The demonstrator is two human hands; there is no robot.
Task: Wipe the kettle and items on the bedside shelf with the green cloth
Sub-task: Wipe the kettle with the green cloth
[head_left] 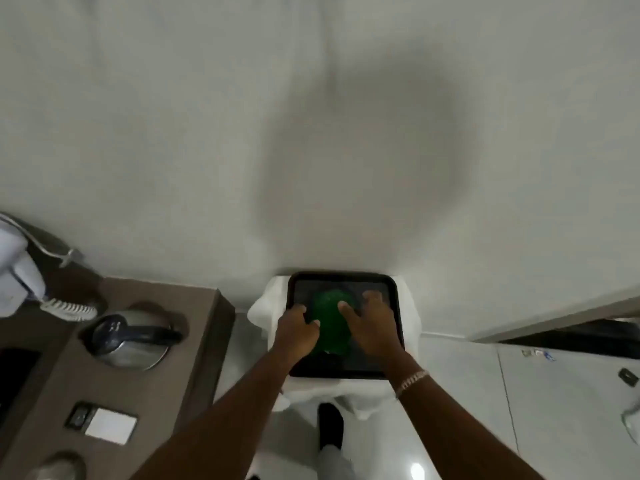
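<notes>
The green cloth (pixel 329 315) lies bunched on a black tray (pixel 394 289), which sits on a stand draped in white fabric (pixel 265 308). My left hand (pixel 298 332) has its fingers curled on the cloth's left edge. My right hand (pixel 372 323) presses down with spread fingers, partly on the cloth's right side and partly on the tray. The steel kettle (pixel 133 341) with a black handle stands on the brown bedside shelf (pixel 194 327) to the left, apart from both hands.
A white telephone (pixel 17 271) with a coiled cord sits at the shelf's far left. A white switch plate (pixel 110 426) and a socket are set into the shelf. A white wall fills the upper view. A glossy floor and my shoe (pixel 330 424) show below the stand.
</notes>
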